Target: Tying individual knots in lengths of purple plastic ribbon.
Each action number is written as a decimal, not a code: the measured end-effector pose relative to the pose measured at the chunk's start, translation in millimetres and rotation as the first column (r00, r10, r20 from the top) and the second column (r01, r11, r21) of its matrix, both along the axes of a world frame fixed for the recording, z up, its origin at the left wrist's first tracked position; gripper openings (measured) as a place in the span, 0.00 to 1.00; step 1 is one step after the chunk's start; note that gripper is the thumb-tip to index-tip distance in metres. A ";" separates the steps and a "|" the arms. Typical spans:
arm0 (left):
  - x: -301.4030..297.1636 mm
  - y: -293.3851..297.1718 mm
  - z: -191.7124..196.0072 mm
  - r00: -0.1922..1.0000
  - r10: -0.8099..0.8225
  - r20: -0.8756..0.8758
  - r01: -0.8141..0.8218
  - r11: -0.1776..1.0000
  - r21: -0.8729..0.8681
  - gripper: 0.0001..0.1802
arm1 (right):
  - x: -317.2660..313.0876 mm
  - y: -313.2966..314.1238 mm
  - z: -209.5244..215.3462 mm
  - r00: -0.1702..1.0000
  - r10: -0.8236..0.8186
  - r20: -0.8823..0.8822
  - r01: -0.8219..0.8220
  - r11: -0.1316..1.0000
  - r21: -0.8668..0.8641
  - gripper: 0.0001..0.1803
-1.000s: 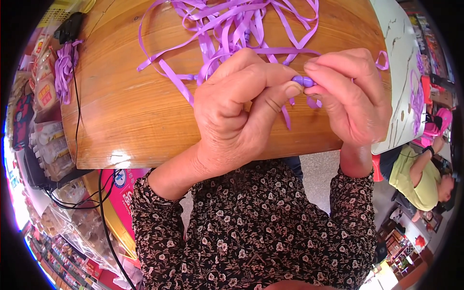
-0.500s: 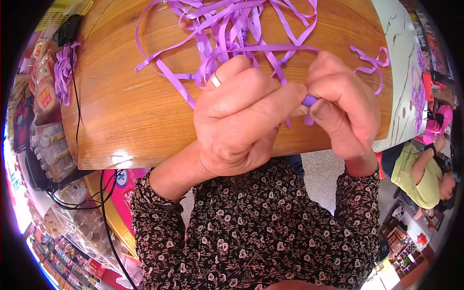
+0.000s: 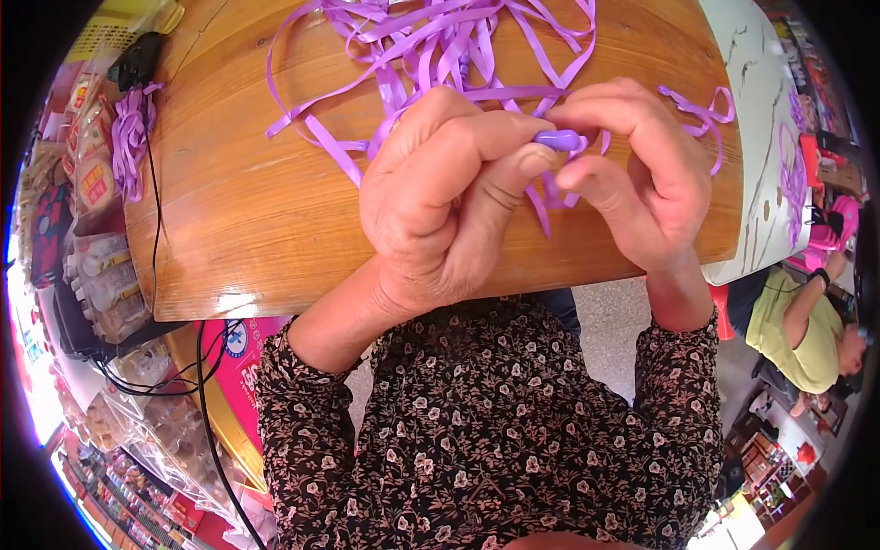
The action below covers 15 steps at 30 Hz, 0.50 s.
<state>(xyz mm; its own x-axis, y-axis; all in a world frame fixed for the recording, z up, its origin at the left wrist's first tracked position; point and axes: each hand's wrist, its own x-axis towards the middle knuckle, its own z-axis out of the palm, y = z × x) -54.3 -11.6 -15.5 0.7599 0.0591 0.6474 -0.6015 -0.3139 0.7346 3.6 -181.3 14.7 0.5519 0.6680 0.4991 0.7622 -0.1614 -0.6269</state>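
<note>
A small, glossy purple plastic clasp (image 3: 561, 140) sticks out between the thumb and index finger of my left hand (image 3: 440, 197), which is closed on it. My right hand (image 3: 646, 170) is just right of the clasp, its thumb and index finger spread apart around the clasp's free end. Its other fingers curl inward, and a bit of ribbon shows behind them. Purple ribbon hangs below the clasp between both hands. Beyond them lies a tangled pile of purple ribbons (image 3: 426, 46) with similar small clasps on the wooden table (image 3: 247, 229).
A short purple ribbon loop (image 3: 704, 115) lies at the table's right, beside a white marbled surface (image 3: 747, 137). Bundled purple ribbon (image 3: 133, 137), a black cable (image 3: 154, 202) and packaged goods (image 3: 96, 183) line the left edge. A person in a yellow-green shirt (image 3: 796, 330) sits far right.
My right thumb and index finger have parted and come off the clasp. My left thumb and index finger now pinch it, slightly farther up and left, with more of it showing.
</note>
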 end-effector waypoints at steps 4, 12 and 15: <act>1.9 -2.6 -2.3 0.998 0.062 0.002 -0.062 0.998 0.017 0.05 | -3.9 6.7 -5.9 0.992 -0.077 0.102 0.066 0.992 0.106 0.15; -0.3 -5.9 -4.7 0.960 -0.022 -0.279 -0.031 0.983 -0.181 0.03 | 2.3 3.1 -5.0 0.943 -0.086 0.320 0.053 0.992 0.111 0.11; 4.2 -8.8 -12.8 0.950 -0.215 -0.226 0.110 0.909 -0.403 0.03 | 1.8 4.1 -3.8 0.958 -0.101 0.269 0.082 0.993 0.080 0.11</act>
<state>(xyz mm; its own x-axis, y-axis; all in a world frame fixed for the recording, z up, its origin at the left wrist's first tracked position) -50.1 -20.4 -28.4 0.9173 0.1216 0.3792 -0.3919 0.1070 0.9138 5.4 -177.2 10.9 0.4458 0.5807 0.6812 0.8896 -0.2027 -0.4094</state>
